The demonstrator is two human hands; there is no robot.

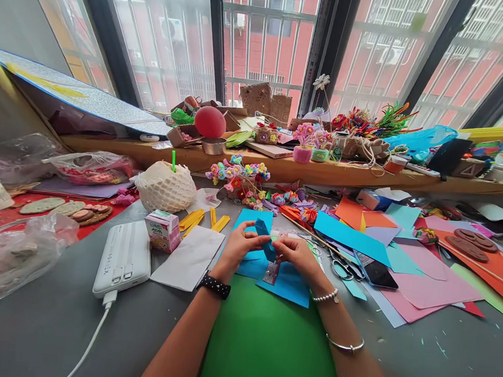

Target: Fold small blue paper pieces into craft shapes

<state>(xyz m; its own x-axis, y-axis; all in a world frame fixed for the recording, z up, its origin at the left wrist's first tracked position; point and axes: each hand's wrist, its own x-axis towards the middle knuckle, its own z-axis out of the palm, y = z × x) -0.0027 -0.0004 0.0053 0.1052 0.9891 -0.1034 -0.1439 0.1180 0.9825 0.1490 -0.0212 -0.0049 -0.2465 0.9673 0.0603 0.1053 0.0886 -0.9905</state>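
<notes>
Between my two hands is a small folded piece of blue paper (263, 236), held up above the table. My left hand (244, 246) pinches its left side with thumb and fingers. At its lower right edge, the fingertips of my right hand (296, 257) are closed on it too. Beneath lie blue paper sheets (293, 287), and a clear ruler (271, 273) rests on them, partly covered by the hands. A green sheet or mat (269, 341) spreads out in front of me, under the blue paper.
Right of my hands lie scissors (341, 268), a phone (375, 270) and coloured paper sheets (431, 278). To the left are a white power bank (124, 258) with a cable, a small pink carton (162, 230) and white paper (190, 256). Flower crafts (244, 176) stand behind.
</notes>
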